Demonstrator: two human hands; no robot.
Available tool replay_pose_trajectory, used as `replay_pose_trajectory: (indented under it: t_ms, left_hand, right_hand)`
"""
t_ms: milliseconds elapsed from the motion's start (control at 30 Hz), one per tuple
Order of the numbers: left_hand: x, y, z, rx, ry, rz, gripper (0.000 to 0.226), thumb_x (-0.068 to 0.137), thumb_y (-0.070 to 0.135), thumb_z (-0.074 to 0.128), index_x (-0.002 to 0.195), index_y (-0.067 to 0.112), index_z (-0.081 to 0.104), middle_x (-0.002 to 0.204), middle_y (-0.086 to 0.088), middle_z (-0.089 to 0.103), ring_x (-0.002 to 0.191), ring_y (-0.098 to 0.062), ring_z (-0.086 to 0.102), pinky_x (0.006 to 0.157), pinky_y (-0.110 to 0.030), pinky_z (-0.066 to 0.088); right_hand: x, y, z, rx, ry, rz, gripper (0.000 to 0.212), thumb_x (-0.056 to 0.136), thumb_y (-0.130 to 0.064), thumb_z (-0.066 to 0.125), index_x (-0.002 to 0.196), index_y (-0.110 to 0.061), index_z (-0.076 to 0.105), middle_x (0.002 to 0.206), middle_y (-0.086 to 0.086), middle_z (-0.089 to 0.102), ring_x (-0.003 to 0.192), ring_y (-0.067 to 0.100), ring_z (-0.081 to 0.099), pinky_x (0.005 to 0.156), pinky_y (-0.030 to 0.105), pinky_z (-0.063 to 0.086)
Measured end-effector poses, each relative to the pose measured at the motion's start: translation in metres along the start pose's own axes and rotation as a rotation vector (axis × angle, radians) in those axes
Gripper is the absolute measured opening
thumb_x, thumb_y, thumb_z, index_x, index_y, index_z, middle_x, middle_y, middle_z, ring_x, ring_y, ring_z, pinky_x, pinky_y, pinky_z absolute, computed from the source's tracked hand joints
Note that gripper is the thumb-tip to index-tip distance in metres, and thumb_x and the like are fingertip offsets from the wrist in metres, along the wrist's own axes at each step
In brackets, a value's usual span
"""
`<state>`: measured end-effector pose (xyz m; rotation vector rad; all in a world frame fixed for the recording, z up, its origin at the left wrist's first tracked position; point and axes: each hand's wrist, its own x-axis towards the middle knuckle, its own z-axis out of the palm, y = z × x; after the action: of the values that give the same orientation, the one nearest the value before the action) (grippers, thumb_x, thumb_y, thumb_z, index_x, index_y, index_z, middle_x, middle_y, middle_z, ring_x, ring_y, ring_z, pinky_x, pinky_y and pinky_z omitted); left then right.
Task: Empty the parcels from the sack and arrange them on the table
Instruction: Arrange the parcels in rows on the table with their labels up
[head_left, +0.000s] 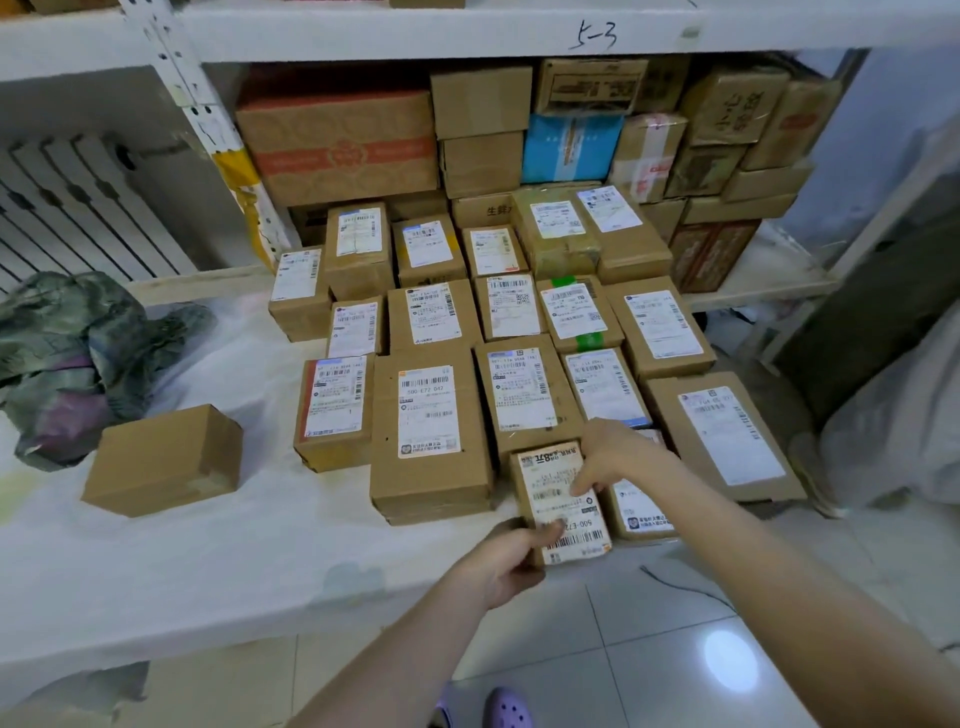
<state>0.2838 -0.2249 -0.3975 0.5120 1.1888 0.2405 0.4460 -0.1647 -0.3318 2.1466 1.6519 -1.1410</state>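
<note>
A small brown parcel (556, 499) with a white shipping label sits at the table's front edge, below the rows of labelled parcels. My left hand (514, 558) grips its near left corner, thumb on the label. My right hand (610, 457) holds its far right side, fingers over the label. Several labelled cardboard parcels (428, 415) lie in rows label-up on the white table (234, 561). One plain brown box (166, 460) stands apart on the left. A white sack (898, 415) rests at the far right.
Stacked cartons (337, 140) fill the shelf behind the rows. A crumpled green-purple cloth (67, 358) lies at the table's left. A radiator (78, 208) is behind it. Tiled floor (675, 649) and a purple shoe (506, 709) are below.
</note>
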Motion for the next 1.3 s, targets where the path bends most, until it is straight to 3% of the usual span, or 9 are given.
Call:
replay_pose_trajectory:
  t_ms: [133, 233, 367, 500, 667, 833, 933, 1100, 1300]
  left_hand:
    - [0.007, -0.011, 0.008, -0.057, 0.177, 0.136, 0.021, 0.081, 0.018, 0.076, 0.100, 0.015, 0.068, 0.080, 0.002, 0.074, 0.057, -0.011, 0.049, 0.048, -0.021, 0.034]
    - [0.007, -0.010, 0.006, -0.051, 0.192, 0.147, 0.018, 0.079, 0.014, 0.077, 0.094, 0.017, 0.066, 0.072, 0.008, 0.073, 0.062, -0.011, 0.053, 0.056, -0.023, 0.044]
    - [0.007, -0.006, 0.003, 0.007, 0.156, 0.131, 0.044, 0.071, -0.005, 0.078, 0.108, 0.011, 0.061, 0.091, 0.003, 0.071, 0.073, -0.009, 0.063, 0.060, -0.020, 0.052]
    - [0.008, -0.009, 0.000, 0.060, 0.159, 0.160, 0.048, 0.068, -0.009, 0.077, 0.109, 0.012, 0.061, 0.099, -0.003, 0.072, 0.078, -0.015, 0.064, 0.064, -0.023, 0.052]
    - [0.003, -0.007, -0.013, -0.090, 0.040, 0.056, 0.048, 0.073, 0.003, 0.074, 0.116, 0.013, 0.056, 0.106, -0.009, 0.072, 0.091, -0.025, 0.067, 0.071, -0.035, 0.054]
    - [-0.011, -0.014, -0.026, -0.043, -0.188, -0.032, 0.071, 0.065, 0.004, 0.076, 0.128, 0.011, 0.044, 0.114, -0.015, 0.068, 0.098, -0.032, 0.068, 0.072, -0.045, 0.057]
    - [-0.018, -0.015, -0.043, 0.083, -0.243, 0.002, 0.070, 0.055, 0.000, 0.076, 0.118, 0.017, 0.050, 0.112, -0.008, 0.064, 0.102, -0.029, 0.062, 0.078, -0.040, 0.052]
    - [-0.032, 0.004, -0.066, 0.198, -0.369, 0.055, 0.054, 0.061, -0.013, 0.063, 0.109, 0.011, 0.056, 0.103, -0.010, 0.064, 0.099, -0.025, 0.061, 0.083, -0.033, 0.049]
    - [-0.036, 0.001, -0.071, 0.086, -0.112, 0.115, 0.070, 0.058, 0.010, 0.082, 0.122, 0.009, 0.054, 0.115, -0.012, 0.064, 0.104, -0.025, 0.061, 0.094, -0.035, 0.044]
  right_hand:
    - [0.007, 0.000, 0.005, -0.110, 0.128, 0.032, 0.040, 0.069, -0.023, 0.082, 0.062, -0.013, 0.044, 0.060, -0.002, 0.050, 0.054, 0.009, 0.050, 0.045, 0.020, 0.037]
    - [0.011, -0.003, 0.004, -0.116, 0.112, 0.044, 0.038, 0.068, -0.023, 0.083, 0.061, -0.012, 0.048, 0.057, -0.003, 0.055, 0.053, 0.008, 0.053, 0.048, 0.020, 0.042]
    - [0.017, -0.005, 0.002, -0.103, 0.103, 0.039, 0.037, 0.067, -0.021, 0.086, 0.064, -0.012, 0.050, 0.057, -0.001, 0.060, 0.063, 0.012, 0.064, 0.068, 0.026, 0.056]
    - [0.019, -0.003, 0.002, -0.145, 0.100, 0.005, 0.032, 0.069, -0.027, 0.084, 0.066, -0.012, 0.056, 0.059, -0.004, 0.064, 0.060, 0.007, 0.061, 0.068, 0.024, 0.054]
    - [0.016, -0.008, 0.005, 0.095, -0.106, -0.034, 0.053, 0.076, -0.025, 0.079, 0.118, -0.010, 0.050, 0.103, 0.008, 0.073, 0.076, 0.019, 0.074, 0.078, 0.039, 0.060]
    - [-0.002, -0.027, -0.002, -0.181, -0.199, -0.055, 0.046, 0.076, -0.045, 0.076, 0.094, -0.008, 0.057, 0.089, 0.005, 0.070, 0.065, 0.016, 0.071, 0.076, 0.033, 0.059]
    - [-0.009, -0.033, -0.011, -0.405, -0.211, -0.179, 0.056, 0.071, -0.058, 0.074, 0.105, -0.015, 0.062, 0.108, 0.000, 0.062, 0.096, 0.019, 0.062, 0.084, 0.031, 0.051]
    - [-0.020, -0.036, 0.004, -0.191, -0.553, -0.135, 0.079, 0.074, -0.047, 0.078, 0.141, -0.023, 0.043, 0.145, 0.001, 0.043, 0.125, 0.021, 0.051, 0.101, 0.037, 0.046]
    - [-0.020, -0.011, 0.008, 0.112, -0.646, -0.068, 0.037, 0.085, -0.034, 0.069, 0.115, -0.012, 0.062, 0.104, 0.001, 0.069, 0.108, 0.019, 0.062, 0.077, 0.031, 0.055]
